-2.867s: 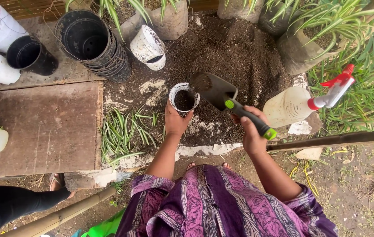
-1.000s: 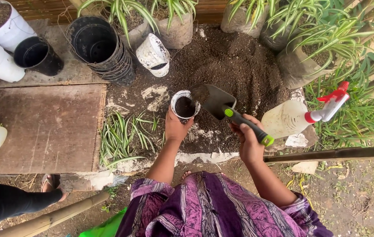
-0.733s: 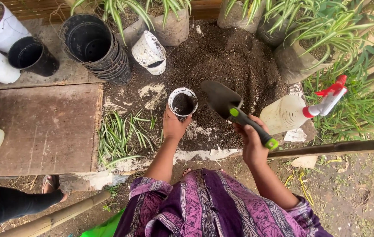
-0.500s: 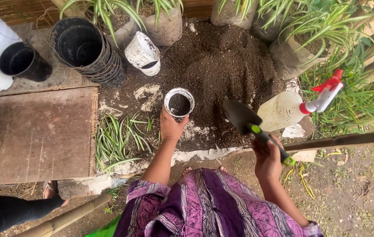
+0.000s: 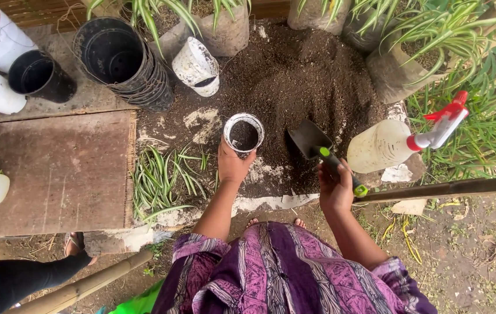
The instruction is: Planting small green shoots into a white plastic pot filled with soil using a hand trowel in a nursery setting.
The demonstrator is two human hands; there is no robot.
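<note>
My left hand (image 5: 233, 164) grips a small white pot (image 5: 244, 132) that stands upright on the ground, partly filled with dark soil. My right hand (image 5: 333, 187) holds a black hand trowel (image 5: 310, 140) by its black and green handle. The empty blade points up and left, low over the near edge of a big heap of dark soil (image 5: 306, 81), just right of the pot. I wear a purple patterned garment (image 5: 283, 273).
A spray bottle (image 5: 399, 141) with a red trigger lies right of the trowel. A stack of black pots (image 5: 123, 61), white pots (image 5: 197, 65) and potted plants sit beyond. Loose green plantlets (image 5: 160, 177) lie left, by a wooden board (image 5: 50, 168). Another person's leg (image 5: 21, 279) is bottom left.
The trowel tipped its soil into the white pot, swung away to the right, and now sits low at the heap's edge. My left hand stayed on the pot.
</note>
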